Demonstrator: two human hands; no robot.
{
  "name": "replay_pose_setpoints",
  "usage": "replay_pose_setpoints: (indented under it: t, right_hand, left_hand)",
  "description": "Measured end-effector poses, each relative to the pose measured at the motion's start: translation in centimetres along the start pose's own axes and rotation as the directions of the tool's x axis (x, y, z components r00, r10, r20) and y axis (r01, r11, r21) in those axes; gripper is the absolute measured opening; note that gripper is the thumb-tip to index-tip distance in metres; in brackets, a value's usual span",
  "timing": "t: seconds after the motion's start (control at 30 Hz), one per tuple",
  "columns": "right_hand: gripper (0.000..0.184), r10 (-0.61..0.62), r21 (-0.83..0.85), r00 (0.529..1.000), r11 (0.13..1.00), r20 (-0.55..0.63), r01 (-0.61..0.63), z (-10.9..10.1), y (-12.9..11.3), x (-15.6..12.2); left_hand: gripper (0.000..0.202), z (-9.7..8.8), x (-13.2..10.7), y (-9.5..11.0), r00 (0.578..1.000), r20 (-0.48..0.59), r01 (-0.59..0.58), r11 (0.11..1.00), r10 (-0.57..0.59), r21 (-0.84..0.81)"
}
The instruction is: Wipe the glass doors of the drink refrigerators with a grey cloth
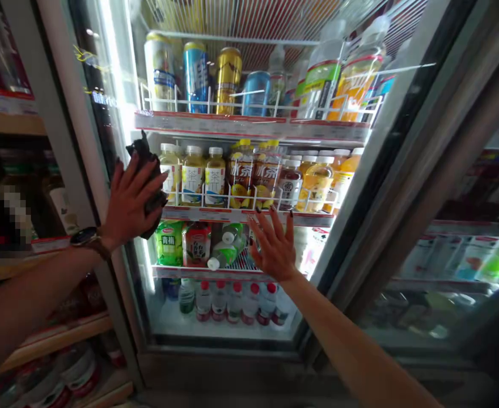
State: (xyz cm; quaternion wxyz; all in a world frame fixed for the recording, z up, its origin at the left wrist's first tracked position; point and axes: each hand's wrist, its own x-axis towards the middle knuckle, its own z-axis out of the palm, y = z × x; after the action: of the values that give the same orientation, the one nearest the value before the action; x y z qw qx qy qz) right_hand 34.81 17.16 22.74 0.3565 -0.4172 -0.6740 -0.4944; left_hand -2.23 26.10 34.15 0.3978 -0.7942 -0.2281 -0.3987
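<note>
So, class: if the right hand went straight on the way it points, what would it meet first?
Probably the glass door, which the right hand may already be touching; depth is unclear. Behind the glass, the label strip appears in line.

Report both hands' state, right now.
Left hand: open, spread over a dark crumpled cloth.
Right hand: open and spread, nothing visible in its grasp.

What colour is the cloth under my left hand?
The cloth looks black or very dark grey; head view.
</note>
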Motion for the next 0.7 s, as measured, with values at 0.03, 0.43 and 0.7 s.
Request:
replay_pose_setpoints:
  t: [0.03, 0.43, 0.7]
  right_hand:
    - [0.080, 0.002, -0.001, 1.000, 1.000, -0.001, -0.002, 0.0, 0.0, 0.0]
    - [0.078, -0.015, -0.009, 1.000, 1.000, 0.001, 0.015, -0.3, -0.1, 0.3]
    - [0.079, -0.009, -0.010, 1.000, 1.000, 0.002, 0.009, -0.1, 0.1, 0.1]
  left_hand:
    - [0.064, 0.5, -0.9, 0.6, 0.998, -0.026, 0.049, 0.999, -0.049, 0.010]
    - [0.055, 2.0, -11.1, 1.7, 0.765, 0.266, -0.556, 0.809, 0.587, -0.189]
    - [0.071, 1.7, -3.7, 1.8, 0.994, 0.035, -0.105, 0.994, 0.104, 0.018]
